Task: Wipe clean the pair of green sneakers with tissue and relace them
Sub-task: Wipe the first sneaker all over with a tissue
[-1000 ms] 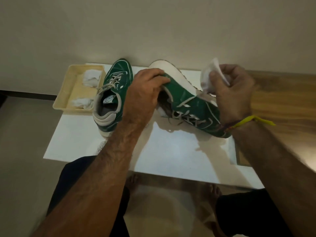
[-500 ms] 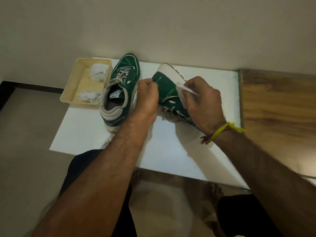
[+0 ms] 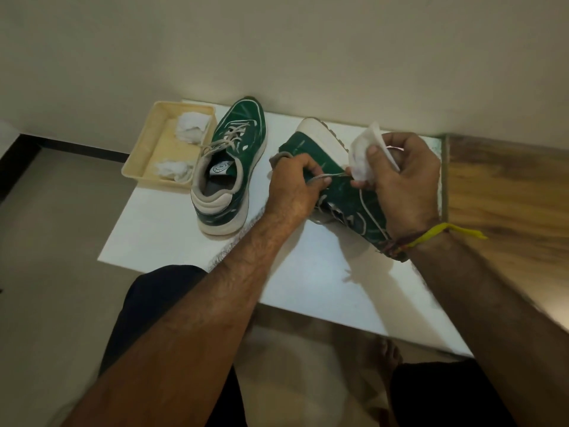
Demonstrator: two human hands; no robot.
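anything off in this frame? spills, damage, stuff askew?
No spill or damage shows. The held sneaker is tipped on its side, sole toward the wall, a loose lace trailing over it. White streaks mark both sneakers. Two crumpled tissues lie in the tray.

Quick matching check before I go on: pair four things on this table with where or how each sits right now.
Things:
1. upright sneaker
2. tilted sneaker
3. fresh tissue
4. crumpled tissues

States:
A. in the cream tray
B. gripped at the heel by the left hand
C. standing alone on the white board
D. held in the right hand

Pairs: 1-C, 2-B, 3-D, 4-A
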